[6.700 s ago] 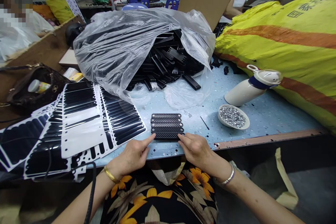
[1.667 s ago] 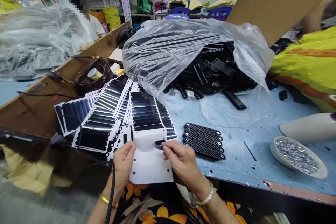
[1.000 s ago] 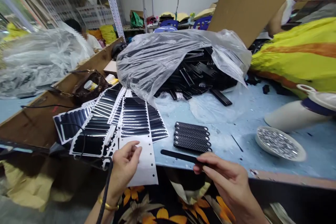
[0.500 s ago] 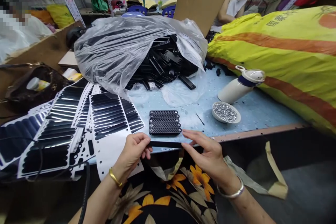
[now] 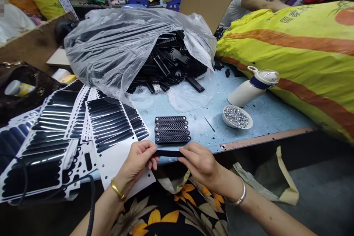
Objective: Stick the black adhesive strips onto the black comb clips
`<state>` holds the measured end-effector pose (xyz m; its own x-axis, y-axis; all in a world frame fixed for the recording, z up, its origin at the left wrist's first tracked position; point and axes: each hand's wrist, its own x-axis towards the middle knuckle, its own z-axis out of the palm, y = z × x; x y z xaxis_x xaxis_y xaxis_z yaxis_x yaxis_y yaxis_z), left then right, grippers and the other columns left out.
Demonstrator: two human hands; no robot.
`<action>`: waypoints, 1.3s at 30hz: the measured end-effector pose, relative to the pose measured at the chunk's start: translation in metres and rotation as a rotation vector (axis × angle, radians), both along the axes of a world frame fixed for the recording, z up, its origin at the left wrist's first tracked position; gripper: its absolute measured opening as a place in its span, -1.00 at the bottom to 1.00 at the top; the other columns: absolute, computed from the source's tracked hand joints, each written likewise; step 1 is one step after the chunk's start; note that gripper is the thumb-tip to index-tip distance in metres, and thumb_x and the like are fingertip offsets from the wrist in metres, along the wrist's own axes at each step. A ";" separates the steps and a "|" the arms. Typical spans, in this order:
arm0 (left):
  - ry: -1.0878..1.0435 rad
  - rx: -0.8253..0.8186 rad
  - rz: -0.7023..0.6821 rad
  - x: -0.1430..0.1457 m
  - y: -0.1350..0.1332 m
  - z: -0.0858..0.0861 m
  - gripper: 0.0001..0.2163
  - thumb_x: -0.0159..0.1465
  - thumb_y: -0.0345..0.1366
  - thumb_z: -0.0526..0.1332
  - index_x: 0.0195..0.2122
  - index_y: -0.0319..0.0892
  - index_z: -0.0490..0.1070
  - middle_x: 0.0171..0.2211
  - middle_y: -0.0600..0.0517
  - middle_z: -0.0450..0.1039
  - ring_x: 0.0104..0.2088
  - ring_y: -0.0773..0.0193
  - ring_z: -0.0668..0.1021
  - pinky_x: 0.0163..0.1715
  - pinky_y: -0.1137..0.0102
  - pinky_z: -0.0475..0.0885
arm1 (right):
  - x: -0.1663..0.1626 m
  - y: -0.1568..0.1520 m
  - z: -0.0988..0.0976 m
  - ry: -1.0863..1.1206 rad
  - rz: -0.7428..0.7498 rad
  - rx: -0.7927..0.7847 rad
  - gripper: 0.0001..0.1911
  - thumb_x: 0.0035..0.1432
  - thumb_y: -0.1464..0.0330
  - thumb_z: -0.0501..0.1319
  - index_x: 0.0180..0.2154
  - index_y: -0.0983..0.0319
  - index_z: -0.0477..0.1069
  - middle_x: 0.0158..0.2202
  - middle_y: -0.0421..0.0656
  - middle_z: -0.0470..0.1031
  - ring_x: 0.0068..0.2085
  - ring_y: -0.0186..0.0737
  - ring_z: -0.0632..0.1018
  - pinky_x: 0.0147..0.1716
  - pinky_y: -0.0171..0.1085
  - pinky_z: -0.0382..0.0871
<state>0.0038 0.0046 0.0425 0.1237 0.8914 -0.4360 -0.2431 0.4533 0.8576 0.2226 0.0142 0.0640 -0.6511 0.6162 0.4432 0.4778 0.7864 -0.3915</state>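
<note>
A flat black strip (image 5: 167, 153) is stretched level between my two hands at the table's front edge. My left hand (image 5: 141, 155) pinches its left end, thumb on top. At the right end, my right hand (image 5: 199, 160) has thumb and fingers closed on it. Just beyond the strip lies a row of black pieces with a mesh pattern (image 5: 172, 129), side by side, silver dots at their ends. To the left, white sheets carry rows of glossy black strips (image 5: 110, 120); one sheet reaches under my left wrist.
A clear plastic bag (image 5: 102, 44) spills black toothed plastic parts (image 5: 168, 62) at the back. On the right stand a bowl of small silvery bits (image 5: 236, 117), a white bottle (image 5: 247, 90) and a big yellow sack (image 5: 293, 51). Another person's arm (image 5: 257, 2) shows behind the sack.
My right hand has moved left along the strip and its fingers have closed on the right end. My left hand keeps its pinch. The view has shifted slightly.
</note>
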 end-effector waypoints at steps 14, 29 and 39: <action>0.617 0.467 0.136 -0.012 0.006 -0.017 -0.80 0.04 -0.29 0.34 -0.29 -0.21 0.57 -0.51 0.03 0.51 -0.58 0.33 0.51 -0.56 0.45 0.42 | 0.041 0.031 -0.008 0.144 -0.198 -0.167 -0.87 0.24 0.44 0.23 -0.17 0.20 0.50 -0.27 -0.10 0.57 -0.27 -0.20 0.61 -0.30 -0.26 0.55; 0.575 0.457 -0.055 -0.017 0.009 -0.018 -0.74 0.08 -0.38 0.32 -0.17 -0.20 0.59 -0.52 0.05 0.49 -0.54 0.34 0.49 -0.54 0.49 0.40 | 0.035 0.034 -0.014 0.105 -0.042 -0.154 -0.83 0.21 0.47 0.23 -0.16 0.20 0.51 -0.24 -0.03 0.58 -0.24 -0.14 0.62 -0.28 -0.19 0.59; 0.376 0.277 -0.068 -0.015 0.013 -0.022 -0.80 0.04 -0.38 0.30 -0.27 -0.22 0.60 -0.57 0.09 0.45 -0.66 0.42 0.46 -0.64 0.53 0.36 | 0.021 0.041 -0.013 0.090 0.023 -0.131 -0.80 0.21 0.48 0.22 -0.13 0.19 0.51 -0.25 -0.04 0.62 -0.24 -0.13 0.64 -0.29 -0.18 0.62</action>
